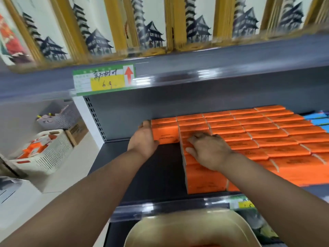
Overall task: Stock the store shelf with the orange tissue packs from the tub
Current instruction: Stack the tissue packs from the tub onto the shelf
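Dozens of orange tissue packs (258, 139) lie in tight rows on the dark shelf (156, 168), filling its right part. Of the two hands, the left hand (144, 138) presses straight fingers against the left end of the rear-left stack, thumb on its front face. The right hand (208, 150) lies relaxed, palm down, on the packs just beside.

Blue packs (317, 120) at the far right are cut by the frame edge. A white basket (53, 148), cardboard box (78, 130) and grey basket (62, 118) stand on the floor at left.

Below, the beige tub (187, 227) is cut off, its contents hard to make out. The price tag (105, 80) overhead is blurred.
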Demonstrator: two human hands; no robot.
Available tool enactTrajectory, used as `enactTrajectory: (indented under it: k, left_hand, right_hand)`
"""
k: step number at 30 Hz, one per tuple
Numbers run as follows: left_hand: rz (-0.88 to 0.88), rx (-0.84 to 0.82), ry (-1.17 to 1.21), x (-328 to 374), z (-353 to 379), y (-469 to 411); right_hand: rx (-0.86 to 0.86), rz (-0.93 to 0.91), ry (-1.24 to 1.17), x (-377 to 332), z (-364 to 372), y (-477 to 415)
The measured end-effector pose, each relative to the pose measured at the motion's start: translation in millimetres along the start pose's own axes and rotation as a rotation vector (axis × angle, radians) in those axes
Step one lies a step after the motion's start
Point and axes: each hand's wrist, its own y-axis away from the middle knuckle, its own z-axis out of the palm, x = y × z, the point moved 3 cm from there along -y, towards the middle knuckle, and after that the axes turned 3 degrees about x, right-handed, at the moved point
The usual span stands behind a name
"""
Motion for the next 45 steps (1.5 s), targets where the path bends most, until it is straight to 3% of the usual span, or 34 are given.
enactTrajectory:
  k: [10, 18, 23, 26, 33, 45]
  left_hand:
    - [0.146, -0.087, 0.058, 8, 3, 152]
    - [0.045, -0.372, 0.042, -28, 86, 289]
    - [-0.072, -0.524, 0.036, -55, 124, 346]
    - [-0.119, -0.57, -0.071, -62, 136, 359]
    - [-0.018, -0.606, -0.24, -58, 155, 357]
    - [-0.092, -0.533, -0.167, -66, 155, 350]
  right_hand:
    - [0.206, -0.156, -0.105, -41, 35, 146]
    - [-0.217, -0.071, -0.12, -51, 136, 235]
    - [-0.347, -0.039, -0.115, -53, 174, 251]
    - [-0.408, 0.003, -0.121, -51, 191, 254]
    - [-0.528, 0.056, -0.057, -39, 227, 255]
    - [-0.375, 0.039, 0.062, -46, 247, 225]
